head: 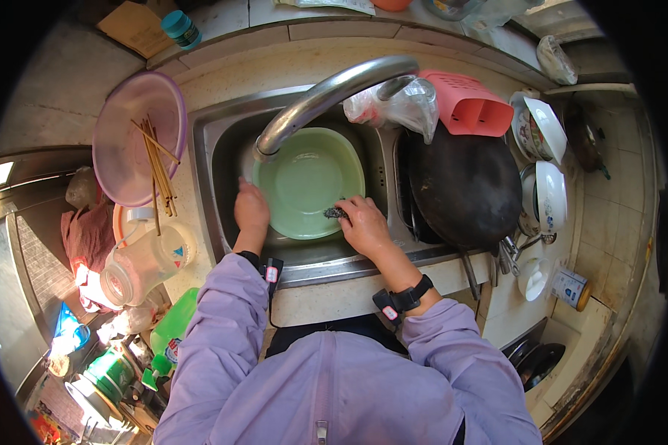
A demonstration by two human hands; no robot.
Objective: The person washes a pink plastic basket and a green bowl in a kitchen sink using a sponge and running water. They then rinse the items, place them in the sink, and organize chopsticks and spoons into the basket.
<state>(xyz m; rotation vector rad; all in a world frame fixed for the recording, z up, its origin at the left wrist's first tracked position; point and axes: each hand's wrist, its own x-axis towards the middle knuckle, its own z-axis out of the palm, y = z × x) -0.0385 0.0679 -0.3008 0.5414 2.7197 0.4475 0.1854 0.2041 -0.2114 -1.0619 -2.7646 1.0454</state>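
Note:
A light green plastic basin (306, 178) sits in the left bowl of the stainless steel sink (228, 150). My right hand (364, 225) pinches a dark steel wool scrubber (335, 212) at the basin's lower right rim. Small dark specks lie near it on the basin's wall. At the left rim is my left hand (251, 210), slightly blurred; its fingers are partly hidden, so I cannot tell whether it grips the basin. Above the basin's upper left part hangs the mouth of the curved metal faucet (334, 100), with no clear stream of water showing.
A blackened wok (467, 189) covers much of the right bowl. Behind it are a pink utensil holder (467, 103) and a plastic bag (403, 105). Bowls (551, 197) stand farther right. At left are a purple basin (128, 139), chopsticks (157, 161) and a clear plastic jug (153, 264).

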